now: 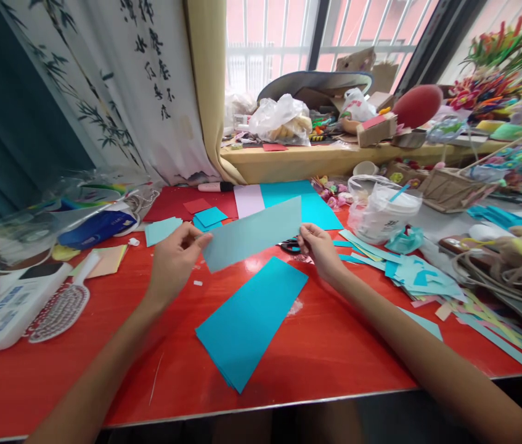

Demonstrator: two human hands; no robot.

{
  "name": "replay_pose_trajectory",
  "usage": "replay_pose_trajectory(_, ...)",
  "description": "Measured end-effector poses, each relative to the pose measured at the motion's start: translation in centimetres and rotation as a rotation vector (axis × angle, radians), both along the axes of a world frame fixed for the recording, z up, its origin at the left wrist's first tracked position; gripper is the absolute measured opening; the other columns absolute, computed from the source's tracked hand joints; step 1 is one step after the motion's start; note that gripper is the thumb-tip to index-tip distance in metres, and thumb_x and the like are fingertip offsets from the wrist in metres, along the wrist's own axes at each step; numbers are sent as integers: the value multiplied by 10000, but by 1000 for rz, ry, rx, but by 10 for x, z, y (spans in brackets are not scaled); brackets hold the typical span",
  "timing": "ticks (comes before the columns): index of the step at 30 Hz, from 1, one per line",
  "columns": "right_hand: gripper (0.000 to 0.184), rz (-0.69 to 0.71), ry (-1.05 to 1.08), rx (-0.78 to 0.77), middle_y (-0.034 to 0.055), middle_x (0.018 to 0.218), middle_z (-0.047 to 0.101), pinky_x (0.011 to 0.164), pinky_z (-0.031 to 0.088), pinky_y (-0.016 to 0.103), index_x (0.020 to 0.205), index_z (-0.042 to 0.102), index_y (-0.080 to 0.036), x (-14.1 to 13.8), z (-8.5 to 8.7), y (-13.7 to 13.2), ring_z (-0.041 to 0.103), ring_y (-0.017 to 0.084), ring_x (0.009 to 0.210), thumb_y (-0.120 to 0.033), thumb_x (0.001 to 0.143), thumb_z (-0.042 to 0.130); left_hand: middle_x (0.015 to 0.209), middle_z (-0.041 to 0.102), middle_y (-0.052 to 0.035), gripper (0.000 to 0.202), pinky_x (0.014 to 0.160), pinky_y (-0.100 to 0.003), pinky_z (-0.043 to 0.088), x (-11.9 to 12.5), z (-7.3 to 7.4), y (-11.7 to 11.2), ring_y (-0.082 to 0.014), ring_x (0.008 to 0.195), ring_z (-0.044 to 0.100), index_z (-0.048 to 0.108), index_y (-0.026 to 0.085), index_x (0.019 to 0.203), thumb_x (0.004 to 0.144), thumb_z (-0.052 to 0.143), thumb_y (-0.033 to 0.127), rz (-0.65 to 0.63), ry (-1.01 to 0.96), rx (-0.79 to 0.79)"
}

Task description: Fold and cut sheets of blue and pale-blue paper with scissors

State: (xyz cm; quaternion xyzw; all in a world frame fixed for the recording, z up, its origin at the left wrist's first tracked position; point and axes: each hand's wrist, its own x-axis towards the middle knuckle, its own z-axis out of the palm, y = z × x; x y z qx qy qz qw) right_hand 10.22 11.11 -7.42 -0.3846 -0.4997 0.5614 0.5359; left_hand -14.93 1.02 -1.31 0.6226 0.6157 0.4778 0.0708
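Note:
A pale blue-green strip of paper is stretched between my hands above the red table. My left hand pinches its left end between thumb and fingers, and my right hand pinches the right end. Below it lies a stack of bright blue paper strips, set at a slant. Dark-handled scissors lie partly hidden behind the held paper and my right hand. Beyond are small blue paper squares, pale green squares and a larger bright blue sheet.
Paper scraps pile up on the right, near a white plastic tub. At left lie a hairbrush, a white box-like container and a blue packet. The red table's front edge is close to me.

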Motion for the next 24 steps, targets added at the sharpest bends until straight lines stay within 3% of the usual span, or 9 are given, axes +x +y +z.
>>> replay_pose_trajectory(3,345,125,30,-57,-45,642,560,362,283,189,886,480,-217,-2,4,-2,385,61,383,-524,741,538,525,484,42,88,469,-232,263,4,5,-26,-78,461,414,570,185,742,811,539,230,97,563,405)
replay_pose_trajectory(5,394,255,81,-138,-16,680,589,396,353,204,966,487,-210,-1,9,-3,465,85,433,-554,777,458,503,473,44,26,472,-257,245,10,4,-51,-89,456,412,588,195,793,779,577,176,9,943,600)
replay_pose_trajectory(7,418,359,103,-206,4,711,601,456,414,219,1029,501,-200,3,14,-3,534,106,521,-540,795,437,549,515,27,111,523,-270,295,18,-5,-76,-106,510,461,585,170,878,781,557,124,-146,1129,561)
replay_pose_trajectory(10,405,381,-96,-160,10,826,620,516,450,212,1105,496,-222,9,14,0,585,121,666,-400,750,577,588,544,-5,170,542,-293,313,29,-27,-105,-128,534,485,576,115,920,827,433,103,-302,1115,431)
replay_pose_trajectory(13,486,379,-318,-102,16,812,630,490,446,204,1135,486,-218,12,7,3,578,126,655,-232,679,655,608,559,-15,218,530,-293,304,33,-48,-120,-131,538,490,574,108,924,813,393,57,-334,1093,338)
replay_pose_trajectory(17,402,340,-435,-76,27,723,614,483,474,235,1106,506,-186,9,-1,4,568,146,633,-254,725,617,665,579,-33,85,557,-304,374,35,-57,-127,-169,610,517,577,149,812,799,508,197,-319,1027,218)
replay_pose_trajectory(19,325,341,-473,-67,46,802,622,560,504,249,1045,550,-185,8,1,2,583,161,735,-291,744,608,853,617,-87,163,680,-358,447,36,-57,-128,-230,802,558,583,149,867,793,533,285,-254,967,121)
replay_pose_trajectory(21,264,392,-504,-76,66,925,626,643,516,260,962,603,-178,8,6,-2,587,178,833,-320,741,620,1109,571,-129,286,819,-411,455,37,-59,-128,-279,1031,511,561,151,1024,804,516,328,-182,938,3)
replay_pose_trajectory(24,309,492,-531,-115,83,1085,597,706,515,270,970,622,-172,12,17,-7,582,198,917,-348,717,649,1292,465,-111,388,891,-422,452,36,-65,-127,-272,1169,438,477,196,1191,839,450,358,-147,937,-169)
